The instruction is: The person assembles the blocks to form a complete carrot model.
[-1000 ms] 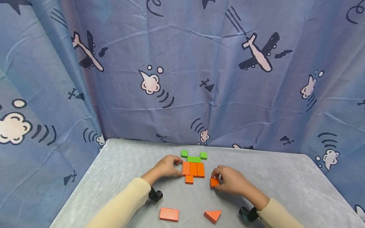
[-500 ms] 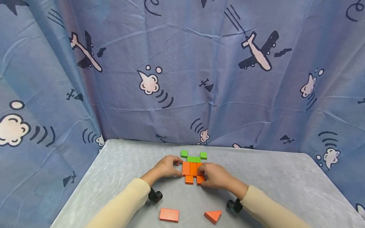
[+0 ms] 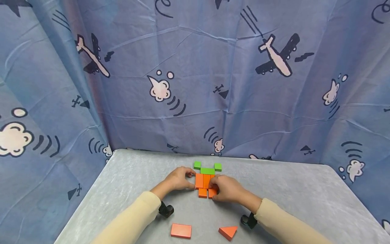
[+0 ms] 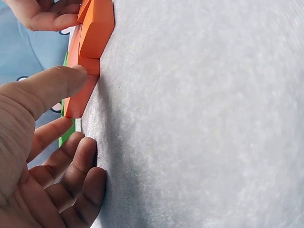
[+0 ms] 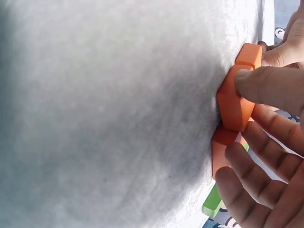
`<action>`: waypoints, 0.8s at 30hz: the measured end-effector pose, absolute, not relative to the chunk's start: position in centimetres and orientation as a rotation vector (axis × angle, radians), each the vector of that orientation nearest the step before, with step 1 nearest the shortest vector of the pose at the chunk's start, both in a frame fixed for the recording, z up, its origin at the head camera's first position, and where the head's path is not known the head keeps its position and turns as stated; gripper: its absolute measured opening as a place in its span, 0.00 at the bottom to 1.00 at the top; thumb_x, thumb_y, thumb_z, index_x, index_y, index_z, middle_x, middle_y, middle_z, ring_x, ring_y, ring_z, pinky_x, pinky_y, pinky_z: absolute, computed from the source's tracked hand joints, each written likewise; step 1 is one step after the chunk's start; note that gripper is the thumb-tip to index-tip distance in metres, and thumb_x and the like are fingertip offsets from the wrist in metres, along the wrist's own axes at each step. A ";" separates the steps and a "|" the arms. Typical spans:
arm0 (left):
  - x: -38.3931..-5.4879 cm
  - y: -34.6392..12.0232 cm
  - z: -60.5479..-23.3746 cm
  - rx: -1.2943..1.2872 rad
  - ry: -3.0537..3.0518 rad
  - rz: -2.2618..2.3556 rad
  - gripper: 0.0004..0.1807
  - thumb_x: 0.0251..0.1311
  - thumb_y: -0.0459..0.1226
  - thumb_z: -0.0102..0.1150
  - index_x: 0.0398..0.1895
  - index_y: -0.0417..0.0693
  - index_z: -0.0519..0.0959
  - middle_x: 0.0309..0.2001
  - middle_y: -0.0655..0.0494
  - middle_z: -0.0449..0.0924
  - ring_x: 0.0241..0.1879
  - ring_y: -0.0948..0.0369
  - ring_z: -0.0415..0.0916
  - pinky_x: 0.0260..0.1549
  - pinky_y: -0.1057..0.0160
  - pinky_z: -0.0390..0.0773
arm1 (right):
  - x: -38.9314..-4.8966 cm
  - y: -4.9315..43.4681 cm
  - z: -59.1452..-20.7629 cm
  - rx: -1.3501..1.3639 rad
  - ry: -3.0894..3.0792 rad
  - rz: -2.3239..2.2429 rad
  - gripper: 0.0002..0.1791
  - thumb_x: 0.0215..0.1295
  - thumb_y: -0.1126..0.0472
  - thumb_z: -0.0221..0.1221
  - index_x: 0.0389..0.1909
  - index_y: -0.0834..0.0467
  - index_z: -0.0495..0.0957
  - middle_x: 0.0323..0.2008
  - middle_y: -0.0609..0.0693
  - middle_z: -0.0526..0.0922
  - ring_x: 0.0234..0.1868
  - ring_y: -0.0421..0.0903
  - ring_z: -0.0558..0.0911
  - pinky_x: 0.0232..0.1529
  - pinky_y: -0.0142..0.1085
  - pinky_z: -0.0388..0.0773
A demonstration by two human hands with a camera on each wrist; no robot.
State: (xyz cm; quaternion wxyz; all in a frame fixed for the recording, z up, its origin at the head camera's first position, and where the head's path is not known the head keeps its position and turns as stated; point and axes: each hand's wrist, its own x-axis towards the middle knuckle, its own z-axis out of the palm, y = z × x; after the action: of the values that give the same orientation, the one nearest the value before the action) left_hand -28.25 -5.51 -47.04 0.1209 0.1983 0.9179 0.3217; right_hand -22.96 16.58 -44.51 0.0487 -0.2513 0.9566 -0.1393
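In the head view, my right hand [image 3: 228, 189] pinches a small orange square block [image 3: 212, 193] at the near right of a flat figure made of blocks. Its thumb presses the block's near face in the right wrist view. My left hand [image 3: 179, 178] steadies the figure's left side, thumb and index finger at the two ends of an orange rectangular block [image 3: 199, 180]. A second orange rectangular block [image 3: 206, 180] lies beside that one; a third is partly hidden by my right fingers. Another orange square block [image 3: 202, 193] lies just left of the pinched one.
Beyond the orange blocks lie a green rectangular block [image 3: 208, 171] and two green square blocks [image 3: 197, 165] [image 3: 218, 166]. Nearer me on the grey-covered table [image 3: 289, 189] are a loose orange rectangular block [image 3: 181, 230] and an orange triangular block [image 3: 228, 232]. A patterned curtain [image 3: 195, 84] hangs behind.
My right hand has carried the small square block leftward to the figure's near edge, then nudged it slightly closer to the other square block. My left hand has stayed in place.
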 end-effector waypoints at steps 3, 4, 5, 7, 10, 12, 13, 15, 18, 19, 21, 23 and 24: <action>-28.2 -5.5 -47.0 0.579 2.683 0.938 0.27 0.42 0.46 0.75 0.51 0.56 0.81 0.43 0.61 0.80 0.44 0.63 0.75 0.45 0.59 0.74 | -23.0 16.6 -44.6 -0.770 2.912 -0.442 0.15 0.43 0.60 0.74 0.33 0.53 0.81 0.27 0.42 0.75 0.28 0.39 0.70 0.30 0.32 0.69; -28.2 -5.5 -47.0 0.578 2.682 0.940 0.27 0.42 0.46 0.75 0.51 0.56 0.81 0.43 0.60 0.80 0.44 0.62 0.75 0.45 0.59 0.74 | -23.0 16.6 -44.6 -0.771 2.911 -0.446 0.14 0.43 0.60 0.74 0.33 0.53 0.81 0.27 0.42 0.75 0.28 0.39 0.70 0.30 0.32 0.69; -28.2 -5.5 -47.0 0.576 2.681 0.941 0.27 0.42 0.46 0.75 0.51 0.56 0.81 0.43 0.60 0.80 0.44 0.62 0.75 0.46 0.59 0.74 | -23.0 16.6 -44.7 -0.770 2.911 -0.449 0.14 0.43 0.60 0.74 0.32 0.53 0.81 0.27 0.42 0.75 0.28 0.39 0.70 0.30 0.32 0.69; -28.1 -5.5 -47.0 0.575 2.681 0.941 0.27 0.42 0.46 0.75 0.51 0.56 0.81 0.43 0.60 0.80 0.44 0.62 0.75 0.46 0.59 0.74 | -23.1 16.6 -44.8 -0.770 2.911 -0.453 0.14 0.43 0.59 0.74 0.32 0.53 0.81 0.27 0.42 0.75 0.28 0.39 0.70 0.30 0.32 0.69; -28.1 -5.5 -47.0 0.576 2.682 0.941 0.27 0.42 0.46 0.75 0.51 0.56 0.81 0.43 0.60 0.80 0.44 0.62 0.75 0.45 0.59 0.74 | -23.3 16.6 -45.0 -0.767 2.909 -0.462 0.15 0.42 0.59 0.74 0.31 0.52 0.80 0.27 0.41 0.75 0.28 0.38 0.70 0.30 0.32 0.68; -28.2 -5.5 -47.1 0.575 2.681 0.941 0.27 0.42 0.47 0.75 0.51 0.57 0.81 0.43 0.61 0.80 0.44 0.62 0.75 0.45 0.59 0.74 | -23.4 16.7 -45.1 -0.766 2.905 -0.465 0.15 0.43 0.58 0.74 0.32 0.52 0.80 0.27 0.41 0.75 0.28 0.38 0.70 0.30 0.32 0.68; -28.2 -5.5 -47.2 0.575 2.682 0.940 0.27 0.42 0.47 0.75 0.51 0.57 0.81 0.43 0.61 0.80 0.44 0.62 0.75 0.46 0.59 0.74 | -23.5 16.7 -45.1 -0.765 2.903 -0.464 0.15 0.43 0.58 0.74 0.32 0.51 0.80 0.27 0.41 0.75 0.28 0.38 0.70 0.30 0.32 0.68; -28.3 -5.6 -47.3 0.572 2.682 0.939 0.27 0.42 0.47 0.75 0.50 0.57 0.81 0.43 0.61 0.80 0.44 0.62 0.75 0.46 0.59 0.74 | -23.6 16.7 -45.1 -0.766 2.901 -0.467 0.16 0.42 0.57 0.75 0.32 0.51 0.80 0.28 0.40 0.76 0.28 0.38 0.70 0.30 0.32 0.68; -28.3 -5.6 -47.4 0.573 2.682 0.937 0.27 0.42 0.46 0.75 0.50 0.57 0.81 0.42 0.62 0.80 0.44 0.63 0.75 0.45 0.59 0.74 | -23.7 16.8 -45.1 -0.779 2.903 -0.470 0.16 0.42 0.55 0.75 0.33 0.51 0.80 0.28 0.40 0.75 0.29 0.38 0.70 0.30 0.31 0.69; -28.4 -5.6 -47.4 0.576 2.684 0.935 0.27 0.42 0.46 0.75 0.50 0.57 0.81 0.42 0.62 0.80 0.44 0.63 0.75 0.45 0.59 0.74 | -23.7 16.9 -45.0 -0.781 2.903 -0.477 0.17 0.42 0.55 0.75 0.33 0.51 0.80 0.29 0.40 0.75 0.29 0.38 0.70 0.30 0.31 0.68; -28.3 -5.6 -47.3 0.583 2.683 0.936 0.27 0.42 0.46 0.75 0.50 0.57 0.81 0.42 0.62 0.80 0.44 0.63 0.75 0.45 0.59 0.74 | -23.8 17.1 -44.9 -0.793 2.903 -0.494 0.17 0.42 0.54 0.75 0.34 0.51 0.81 0.29 0.40 0.76 0.29 0.37 0.70 0.30 0.30 0.68; -28.4 -5.7 -47.4 0.592 2.681 0.942 0.27 0.42 0.46 0.75 0.50 0.56 0.81 0.42 0.62 0.80 0.44 0.63 0.75 0.46 0.59 0.74 | -24.0 17.3 -44.7 -0.794 2.914 -0.517 0.17 0.44 0.53 0.74 0.34 0.51 0.81 0.30 0.41 0.76 0.29 0.38 0.70 0.30 0.31 0.69; -28.4 -5.7 -47.3 0.597 2.680 0.949 0.28 0.42 0.46 0.75 0.51 0.56 0.81 0.42 0.61 0.80 0.44 0.63 0.75 0.47 0.59 0.74 | -24.2 17.5 -44.6 -0.787 2.921 -0.531 0.16 0.44 0.53 0.74 0.34 0.52 0.81 0.30 0.42 0.77 0.29 0.38 0.71 0.31 0.31 0.69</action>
State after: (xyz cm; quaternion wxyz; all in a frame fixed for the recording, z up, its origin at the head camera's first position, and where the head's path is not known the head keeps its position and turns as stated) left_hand -28.38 -5.73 -47.35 0.1179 0.2041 0.9160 0.3245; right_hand -24.16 17.50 -44.62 0.0350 -0.2561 0.9504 -0.1728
